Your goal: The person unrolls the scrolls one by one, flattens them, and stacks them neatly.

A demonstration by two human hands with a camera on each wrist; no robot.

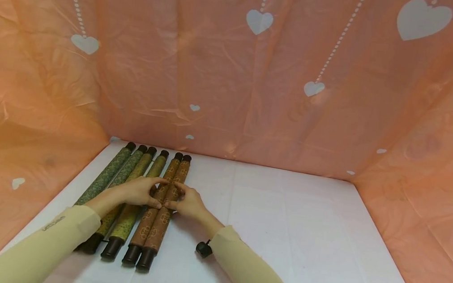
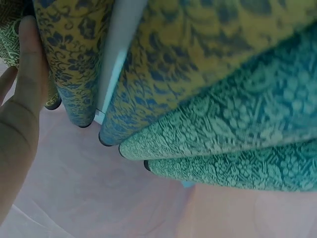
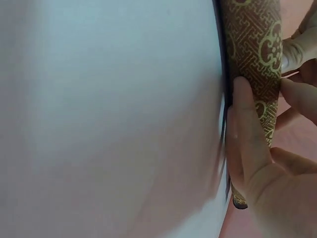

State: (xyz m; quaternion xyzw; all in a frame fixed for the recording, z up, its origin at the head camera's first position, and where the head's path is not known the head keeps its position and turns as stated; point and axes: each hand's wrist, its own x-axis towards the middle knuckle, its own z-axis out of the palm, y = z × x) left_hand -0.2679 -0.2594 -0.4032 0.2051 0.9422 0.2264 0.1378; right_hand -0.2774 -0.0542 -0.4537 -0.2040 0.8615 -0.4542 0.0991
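Two brown brocade scrolls [image 1: 160,207] are lying side by side at the right end of a row of six rolled scrolls on the white desk [image 1: 303,229], toward its left side. Both hands are meeting over their middle. The right hand [image 1: 189,202] is curling thumb and fingers around the outermost brown scroll [image 3: 255,59]; the right wrist view is showing its fingers [image 3: 247,129] pressing along the scroll's side, clamped on it. The left hand [image 1: 138,191] is reaching across the yellow-green scrolls [image 1: 134,196], fingertips pinching the brown pair from the other side; how tight that grip is, cannot tell exactly. In the left wrist view the hand's thumb [image 2: 27,74] is lying against a patterned scroll.

Next out: two darker green scrolls [image 1: 112,172] are sitting at the far left of the row, near the orange heart-print cloth wall [image 1: 31,111]. A small black cap-like piece [image 1: 203,248] is lying on the desk beside the right sleeve [image 1: 247,269].

Risks, as a judgement: scrolls are round and only resting against each other, so lifting or nudging one could be setting neighbours rolling and breaking the row. The two brown ones are touching, so the pinch may be dragging both instead of one. The sleeve could be knocking the black piece off the desk. A mid-length grip means an end could be tipping down.
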